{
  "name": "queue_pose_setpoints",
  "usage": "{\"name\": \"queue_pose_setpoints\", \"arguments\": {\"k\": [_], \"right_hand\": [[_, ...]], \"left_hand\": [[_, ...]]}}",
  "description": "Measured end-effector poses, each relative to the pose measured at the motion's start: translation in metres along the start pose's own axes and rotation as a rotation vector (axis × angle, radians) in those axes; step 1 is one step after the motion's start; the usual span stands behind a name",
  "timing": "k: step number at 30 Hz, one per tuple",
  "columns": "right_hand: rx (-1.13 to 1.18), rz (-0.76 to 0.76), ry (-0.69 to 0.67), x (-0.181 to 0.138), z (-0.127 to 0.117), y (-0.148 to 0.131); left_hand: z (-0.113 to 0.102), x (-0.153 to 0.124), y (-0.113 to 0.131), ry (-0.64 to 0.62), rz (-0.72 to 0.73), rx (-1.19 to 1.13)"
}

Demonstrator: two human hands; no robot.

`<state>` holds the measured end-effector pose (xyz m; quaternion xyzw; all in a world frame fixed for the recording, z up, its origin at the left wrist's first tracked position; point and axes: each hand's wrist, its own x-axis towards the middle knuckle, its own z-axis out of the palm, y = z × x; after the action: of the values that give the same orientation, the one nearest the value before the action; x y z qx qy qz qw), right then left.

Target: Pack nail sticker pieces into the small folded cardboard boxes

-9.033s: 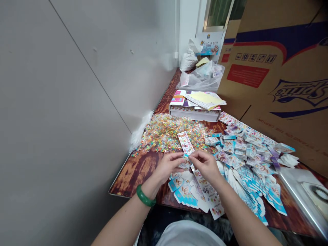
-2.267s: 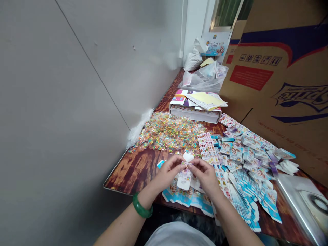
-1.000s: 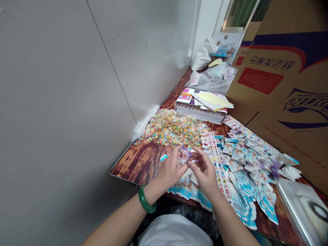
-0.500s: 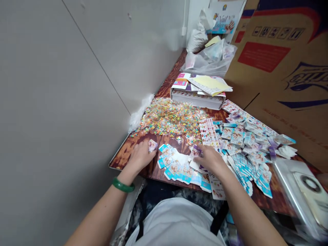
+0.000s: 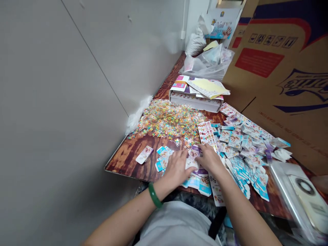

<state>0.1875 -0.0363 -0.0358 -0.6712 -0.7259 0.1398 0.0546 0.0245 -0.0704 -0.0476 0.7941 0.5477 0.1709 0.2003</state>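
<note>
My left hand (image 5: 176, 169), with a green bangle at its wrist, reaches across a spread of flat blue-and-white cartons (image 5: 164, 158). Its fingers are stretched out and touch the near side of a purple-and-white carton (image 5: 194, 152). From the right, my right hand (image 5: 209, 158) grips that carton's edge with thumb and fingers bent round it; the fingertips are partly hidden. A single flat purple-and-white carton (image 5: 144, 154) lies by itself to the left. Under my right forearm is a printed sticker sheet (image 5: 217, 193), and another sticker sheet (image 5: 206, 133) lies beyond the hand.
Clear packets of colourful bits (image 5: 169, 118) are heaped behind my hands. Filled small boxes (image 5: 235, 138) and fanned cartons (image 5: 242, 174) cover the right side. A white box (image 5: 196, 100) stands behind. A large brown carton (image 5: 276, 89) borders the right, a grey wall (image 5: 77, 102) the left.
My left hand has let go of a purple-and-white carton, which stays at the left, and moved right to the cartons by my right hand. The right hand stays about in place.
</note>
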Motion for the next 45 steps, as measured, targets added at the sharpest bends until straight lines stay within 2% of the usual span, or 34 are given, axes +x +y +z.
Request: {"name": "queue_pose_setpoints", "arguments": {"k": [3, 6, 9, 11, 12, 14, 16, 18, 20, 22, 25, 27, 29, 35, 37, 42, 45], "right_hand": [[0.089, 0.022, 0.025, 0.005, 0.001, 0.003], [0.319, 0.092, 0.065, 0.009, -0.001, 0.004], [0.636, 0.126, 0.046, 0.01, -0.008, 0.003], [0.841, 0.103, 0.031, 0.008, -0.017, 0.0], [0.929, 0.08, 0.034, 0.006, -0.023, -0.001], [1.046, 0.01, 0.022, 0.001, -0.034, -0.004], [1.099, -0.074, -0.086, -0.004, -0.042, -0.007], [1.135, -0.12, -0.236, -0.007, -0.044, -0.009], [1.162, -0.092, -0.264, -0.008, -0.041, -0.012], [1.168, -0.012, -0.162, -0.007, -0.034, -0.015], [1.156, 0.064, -0.05, -0.005, -0.026, -0.024], [1.154, 0.059, -0.026, -0.005, -0.024, -0.03], [1.154, 0.052, -0.019, -0.006, -0.024, -0.035], [1.159, 0.045, -0.18, -0.007, -0.027, -0.034], [1.145, 0.044, -0.189, -0.006, -0.025, -0.032], [1.114, 0.037, -0.045, 0.0, -0.015, -0.028], [0.956, -0.047, 0.038, 0.0, -0.015, -0.024]], "left_hand": [[0.016, 0.007, 0.014, -0.034, -0.007, -0.035], [0.023, 0.012, 0.019, -0.019, -0.031, -0.099], [0.02, 0.016, 0.018, 0.035, -0.03, -0.254], [0.012, 0.017, 0.014, 0.036, -0.035, -0.475], [0.006, 0.016, 0.011, -0.007, -0.042, -0.637], [-0.006, 0.014, 0.004, -0.199, -0.066, -1.02], [-0.018, 0.011, -0.005, -0.441, -0.104, -1.347], [-0.028, 0.009, -0.012, -0.581, -0.164, -1.491], [-0.034, 0.009, -0.015, -0.53, -0.211, -1.425], [-0.038, 0.01, -0.015, -0.327, -0.188, -1.18], [-0.039, 0.01, -0.009, -0.004, -0.072, -0.619], [-0.037, 0.008, -0.005, 0.094, -0.024, -0.305], [-0.034, 0.006, -0.002, 0.13, -0.001, -0.143], [-0.036, 0.002, -0.004, 0.153, 0.174, -0.061], [-0.036, 0.001, -0.004, 0.154, 0.215, -0.038], [-0.031, -0.003, 0.002, 0.147, 0.222, -0.06], [-0.037, -0.001, 0.004, 0.085, 0.174, -0.266]]}}
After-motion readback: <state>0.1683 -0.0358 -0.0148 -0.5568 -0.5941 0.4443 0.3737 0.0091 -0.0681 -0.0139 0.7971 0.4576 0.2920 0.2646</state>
